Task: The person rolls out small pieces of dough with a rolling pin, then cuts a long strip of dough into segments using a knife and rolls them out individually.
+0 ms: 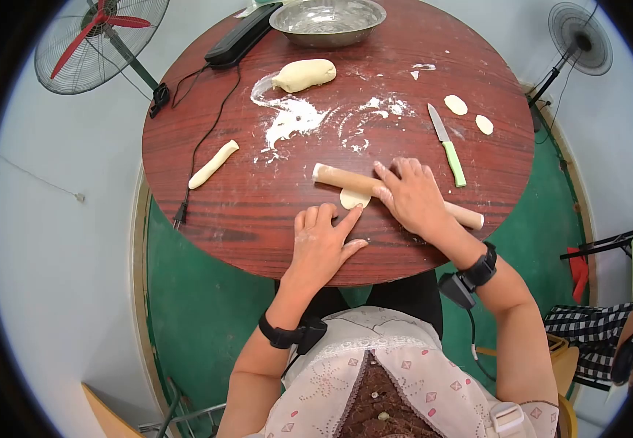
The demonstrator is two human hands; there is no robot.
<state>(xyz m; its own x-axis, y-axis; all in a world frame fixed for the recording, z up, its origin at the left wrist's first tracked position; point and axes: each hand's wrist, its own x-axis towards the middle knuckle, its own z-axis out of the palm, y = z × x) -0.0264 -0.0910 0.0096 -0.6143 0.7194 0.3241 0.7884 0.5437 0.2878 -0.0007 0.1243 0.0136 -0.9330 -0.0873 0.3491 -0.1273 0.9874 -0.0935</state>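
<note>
My right hand [415, 198] lies over a wooden rolling pin [340, 177], palm down, fingers bent across it. The pin slants across the near part of the table, and its right end sticks out beyond my wrist. Under the pin is a small flat dough round [353, 199]; part of it is hidden by the wood. My left hand [318, 242] rests on the tabletop with its fingers apart, and the index fingertip touches the round's near edge. Flour marks show on my fingers. Two thin dough rounds [456, 105] lie at the far right, one beside the other.
On the round red-brown table [258, 244] are a dough roll [214, 164], a dough lump [306, 75], scattered flour [292, 120] and a green-handled knife [448, 146]. At the back are a metal basin [328, 33] and a black case [243, 36]. A cord [214, 120] runs along the left edge.
</note>
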